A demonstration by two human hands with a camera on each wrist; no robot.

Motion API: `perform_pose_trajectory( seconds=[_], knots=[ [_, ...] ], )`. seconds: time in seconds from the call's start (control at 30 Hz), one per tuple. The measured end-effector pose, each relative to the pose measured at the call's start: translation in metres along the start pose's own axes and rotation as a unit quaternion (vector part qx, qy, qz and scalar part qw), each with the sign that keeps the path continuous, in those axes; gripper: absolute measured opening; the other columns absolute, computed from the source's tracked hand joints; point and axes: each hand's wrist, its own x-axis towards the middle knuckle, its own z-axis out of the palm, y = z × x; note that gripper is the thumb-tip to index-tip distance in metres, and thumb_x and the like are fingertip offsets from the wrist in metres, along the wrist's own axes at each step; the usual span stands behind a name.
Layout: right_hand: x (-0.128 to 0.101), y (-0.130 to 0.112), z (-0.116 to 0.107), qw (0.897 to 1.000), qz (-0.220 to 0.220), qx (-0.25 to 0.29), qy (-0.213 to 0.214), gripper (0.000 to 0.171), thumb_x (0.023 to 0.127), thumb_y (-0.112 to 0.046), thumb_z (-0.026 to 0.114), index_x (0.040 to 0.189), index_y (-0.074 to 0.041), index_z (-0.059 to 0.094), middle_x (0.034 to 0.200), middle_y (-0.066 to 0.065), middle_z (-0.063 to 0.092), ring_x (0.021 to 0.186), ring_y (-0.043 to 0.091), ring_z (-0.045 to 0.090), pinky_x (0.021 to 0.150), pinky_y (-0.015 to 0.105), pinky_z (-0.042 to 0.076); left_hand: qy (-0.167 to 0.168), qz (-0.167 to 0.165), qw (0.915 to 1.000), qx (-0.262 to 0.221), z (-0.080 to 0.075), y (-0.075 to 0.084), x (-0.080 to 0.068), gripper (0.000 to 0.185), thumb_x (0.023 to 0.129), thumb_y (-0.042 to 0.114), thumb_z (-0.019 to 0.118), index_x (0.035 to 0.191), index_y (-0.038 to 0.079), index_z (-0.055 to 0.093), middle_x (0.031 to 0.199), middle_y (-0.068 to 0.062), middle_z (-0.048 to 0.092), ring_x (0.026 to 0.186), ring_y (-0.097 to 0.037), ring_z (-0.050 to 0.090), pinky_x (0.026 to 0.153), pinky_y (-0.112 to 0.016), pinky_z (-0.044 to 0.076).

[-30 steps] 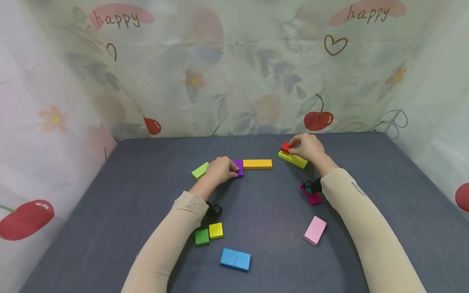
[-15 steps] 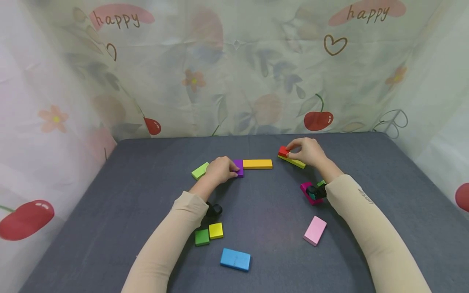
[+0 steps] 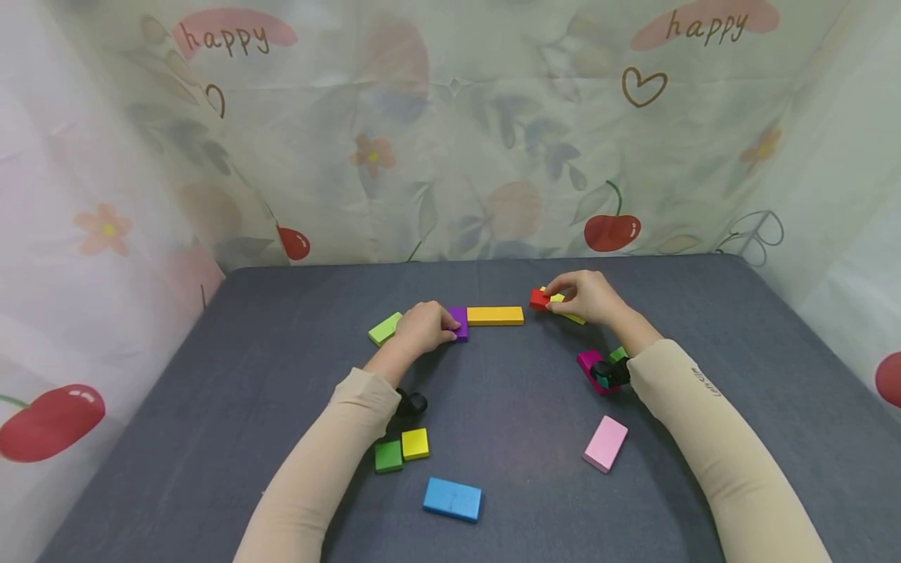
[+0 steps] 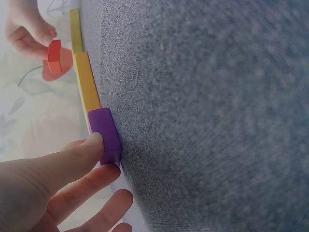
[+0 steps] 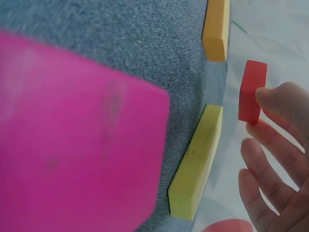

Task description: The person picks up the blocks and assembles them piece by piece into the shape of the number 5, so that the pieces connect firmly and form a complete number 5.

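My left hand [image 3: 422, 327] pinches a purple block [image 4: 105, 125] between thumb and index finger, and the block sits on the table. Its end touches a long orange block [image 3: 495, 316] that extends to the right. With thumb and forefinger, my right hand [image 3: 590, 299] holds a small red block [image 5: 253, 92]. In both wrist views the red block hangs in the air, apart from the other blocks. Below and to its right lies a long yellow block [image 5: 195, 169], partly hidden by the right hand in the head view.
A lime block [image 3: 385, 329] lies by my left wrist. Near my right wrist are a magenta block [image 3: 588, 362] and a green block [image 3: 619, 354]. Closer in are a pink block [image 3: 605, 444], a blue block [image 3: 452, 500], a small yellow block [image 3: 415, 443] and another green block [image 3: 389, 457].
The right hand has carried the red block left and slightly nearer, from over the yellow block's middle to its left end. The left hand and purple block have stayed put.
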Motion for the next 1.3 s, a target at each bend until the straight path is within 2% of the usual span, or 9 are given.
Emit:
perform_pose_trajectory(
  seconds=[0.13,0.37,0.6,0.9,1.3],
  knots=[
    [0.0,0.0,0.001,1.0,-0.014,0.001,-0.007,0.025,0.083,-0.013,0.07,0.107,-0.006,0.069,0.112,0.016,0.067,0.086,0.026,0.065,0.07,0.028,0.053,0.001,0.001,1.0,0.001,0.0,0.0,0.0,0.027,0.087,0.023,0.066,0.114,0.023,0.068,0.116,0.002,0.068,0.111,-0.021,0.061,0.087,-0.036,0.051],
    [0.001,-0.001,0.002,0.999,-0.038,-0.004,-0.016,0.024,0.081,-0.013,0.07,0.104,-0.005,0.07,0.109,0.016,0.068,0.083,0.024,0.065,0.07,0.03,0.053,0.001,0.0,1.0,0.002,0.001,0.0,0.001,0.027,0.087,0.024,0.066,0.114,0.023,0.068,0.116,0.002,0.068,0.11,-0.021,0.061,0.086,-0.036,0.051],
    [0.002,-0.002,0.002,0.999,-0.031,-0.005,-0.035,0.021,0.082,-0.013,0.07,0.102,-0.006,0.071,0.107,0.015,0.068,0.084,0.023,0.065,0.072,0.034,0.055,0.001,-0.004,1.0,0.0,0.001,0.0,0.002,0.027,0.086,0.024,0.067,0.113,0.023,0.069,0.115,0.002,0.068,0.108,-0.02,0.062,0.084,-0.035,0.051],
    [0.006,0.0,0.003,0.998,-0.043,-0.016,-0.053,0.02,0.081,-0.011,0.07,0.1,-0.005,0.071,0.102,0.014,0.07,0.086,0.023,0.065,0.076,0.036,0.055,0.0,-0.005,1.0,-0.002,0.0,0.0,0.0,0.027,0.087,0.023,0.066,0.114,0.023,0.068,0.115,0.002,0.068,0.107,-0.02,0.062,0.084,-0.035,0.051],
    [0.012,0.0,0.005,0.996,-0.041,-0.029,-0.075,0.019,0.081,-0.012,0.07,0.099,-0.005,0.071,0.105,0.014,0.069,0.093,0.026,0.064,0.081,0.039,0.054,-0.001,-0.005,1.0,-0.002,0.0,0.001,0.0,0.027,0.087,0.024,0.066,0.114,0.023,0.068,0.115,0.002,0.069,0.105,-0.019,0.063,0.083,-0.034,0.051]
  ],
)
